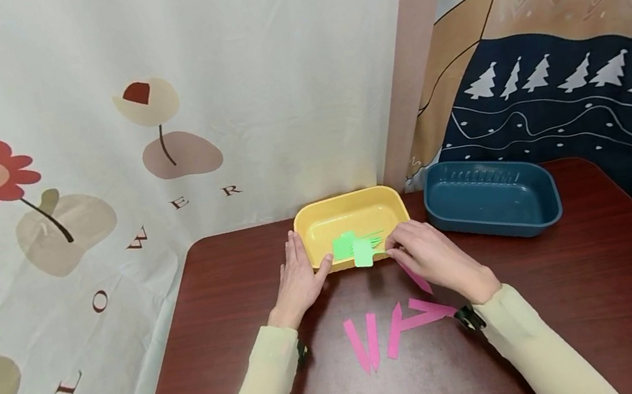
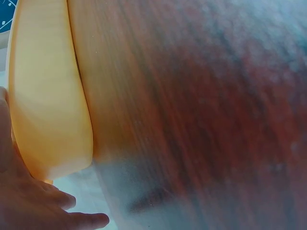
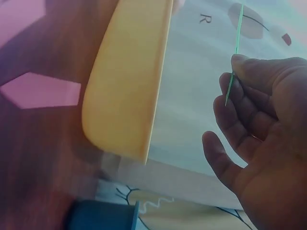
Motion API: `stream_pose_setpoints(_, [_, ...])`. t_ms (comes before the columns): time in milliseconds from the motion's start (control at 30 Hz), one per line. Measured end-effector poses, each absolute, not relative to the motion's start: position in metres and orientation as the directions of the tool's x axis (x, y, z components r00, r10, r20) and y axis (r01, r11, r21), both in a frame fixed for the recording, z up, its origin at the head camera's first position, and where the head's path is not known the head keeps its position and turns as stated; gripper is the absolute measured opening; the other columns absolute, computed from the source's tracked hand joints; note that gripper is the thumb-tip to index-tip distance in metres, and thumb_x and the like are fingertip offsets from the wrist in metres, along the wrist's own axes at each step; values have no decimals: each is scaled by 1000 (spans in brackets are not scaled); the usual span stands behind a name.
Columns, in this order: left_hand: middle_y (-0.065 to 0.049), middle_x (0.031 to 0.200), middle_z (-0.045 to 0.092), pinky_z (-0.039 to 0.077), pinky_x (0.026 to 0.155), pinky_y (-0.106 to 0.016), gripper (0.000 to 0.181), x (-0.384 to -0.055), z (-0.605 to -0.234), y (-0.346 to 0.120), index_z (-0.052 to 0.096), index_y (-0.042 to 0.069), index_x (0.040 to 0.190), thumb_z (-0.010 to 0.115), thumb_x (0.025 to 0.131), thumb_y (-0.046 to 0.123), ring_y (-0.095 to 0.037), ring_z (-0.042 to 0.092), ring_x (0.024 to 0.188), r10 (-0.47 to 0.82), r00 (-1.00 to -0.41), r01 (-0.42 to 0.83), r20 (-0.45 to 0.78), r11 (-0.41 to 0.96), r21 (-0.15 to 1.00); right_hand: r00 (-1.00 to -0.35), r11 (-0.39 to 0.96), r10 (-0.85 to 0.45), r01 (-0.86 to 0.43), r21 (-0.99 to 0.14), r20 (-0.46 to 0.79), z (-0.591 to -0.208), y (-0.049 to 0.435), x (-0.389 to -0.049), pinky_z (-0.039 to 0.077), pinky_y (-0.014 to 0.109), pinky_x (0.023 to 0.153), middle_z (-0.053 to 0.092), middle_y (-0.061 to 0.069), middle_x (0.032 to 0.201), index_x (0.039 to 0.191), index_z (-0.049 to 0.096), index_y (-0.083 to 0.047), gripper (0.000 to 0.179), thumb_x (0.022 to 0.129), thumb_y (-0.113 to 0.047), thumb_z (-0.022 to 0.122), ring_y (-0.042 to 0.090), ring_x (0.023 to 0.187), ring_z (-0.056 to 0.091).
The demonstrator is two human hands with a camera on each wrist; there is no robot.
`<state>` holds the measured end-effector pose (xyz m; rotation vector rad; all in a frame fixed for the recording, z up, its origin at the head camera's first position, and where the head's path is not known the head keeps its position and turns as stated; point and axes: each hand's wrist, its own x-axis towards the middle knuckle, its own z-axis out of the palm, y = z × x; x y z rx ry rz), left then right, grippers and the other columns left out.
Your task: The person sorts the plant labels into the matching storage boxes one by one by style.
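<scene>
My right hand [image 1: 431,254] pinches a green T-shaped plant label [image 1: 363,252] by its narrow stem, over the front rim of the yellow basin [image 1: 347,202]. In the right wrist view the label [image 3: 238,36] shows edge-on between thumb and fingertips, its pointed end sticking out below. Several more green labels [image 1: 343,247] lie inside the basin. My left hand [image 1: 299,281] rests against the basin's left end, fingers straight along its side and thumb at the front rim. In the left wrist view the fingers [image 2: 86,220] reach out past the basin's end.
Several pink pointed labels [image 1: 373,341] lie on the dark red table [image 1: 216,348] in front of the basin. One pink label [image 1: 416,277] is partly under my right hand. To the right stands a blue basin [image 1: 490,198]. Printed curtains [image 1: 288,92] hang behind the table.
</scene>
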<state>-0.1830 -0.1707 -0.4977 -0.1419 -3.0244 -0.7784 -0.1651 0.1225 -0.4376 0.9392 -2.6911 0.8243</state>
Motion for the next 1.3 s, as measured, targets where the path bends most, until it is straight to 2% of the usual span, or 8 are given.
stream_pose_setpoints(133, [-23, 171, 6, 28, 115, -67, 99, -183, -498, -171, 4, -6, 163, 49, 103, 59, -39, 14, 157, 83, -996, 94, 44, 871, 483, -781, 652, -532, -625, -430, 328, -436, 113, -181, 51, 43, 89, 65, -1, 96, 99, 69, -14, 7, 95, -13, 76, 19, 93, 58])
stream_pose_setpoints(367, [-23, 171, 6, 28, 115, -67, 100, -183, -497, -171, 3, -6, 163, 49, 103, 59, -39, 13, 157, 82, -996, 91, 41, 869, 486, -791, 654, -542, -610, -448, 285, -438, 102, -204, 52, 39, 86, 64, 0, 92, 97, 69, -12, 4, 97, -14, 73, 18, 89, 58])
stream_pose_setpoints(567, [-21, 172, 3, 27, 116, -66, 100, -183, -497, -170, 2, -4, 164, 47, 103, 61, -38, 12, 157, 85, -996, 89, 30, 869, 486, -809, 671, -548, -578, -465, 214, -447, 95, -219, 53, 38, 88, 64, 1, 91, 97, 70, -10, 5, 98, -14, 72, 20, 89, 58])
stream_pose_setpoints(800, [-22, 172, 4, 27, 116, -67, 100, -182, -496, -169, 3, -5, 163, 48, 103, 60, -39, 13, 157, 83, -996, 89, 33, 870, 485, -768, 678, -600, -637, -367, 225, -455, 86, -234, 51, 40, 87, 64, 0, 83, 89, 69, -9, 9, 97, -8, 67, 21, 84, 59])
stream_pose_setpoints(1133, [-22, 172, 5, 27, 116, -67, 100, -183, -497, -169, 4, -5, 163, 50, 102, 59, -39, 14, 157, 79, -996, 84, 30, 870, 486, -786, 716, -601, -611, -337, 146, -464, 81, -245, 51, 40, 82, 66, 0, 86, 91, 72, -10, 7, 95, -8, 67, 22, 86, 59])
stream_pose_setpoints(1233, [-22, 172, 5, 27, 116, -66, 100, -183, -497, -169, 4, -5, 163, 50, 103, 59, -39, 14, 157, 79, -996, 84, 31, 871, 483, -792, 721, -594, -603, -341, 141, -463, 83, -244, 51, 42, 85, 67, 2, 92, 96, 73, -10, 3, 96, -12, 71, 24, 91, 60])
stream_pose_setpoints(1300, [-21, 172, 3, 26, 116, -66, 100, -182, -496, -170, 3, -5, 164, 49, 103, 59, -39, 13, 157, 78, -997, 81, 26, 872, 483, -799, 725, -583, -594, -349, 147, -461, 84, -242, 51, 45, 90, 68, 3, 97, 101, 74, -10, 8, 96, -17, 74, 25, 96, 60])
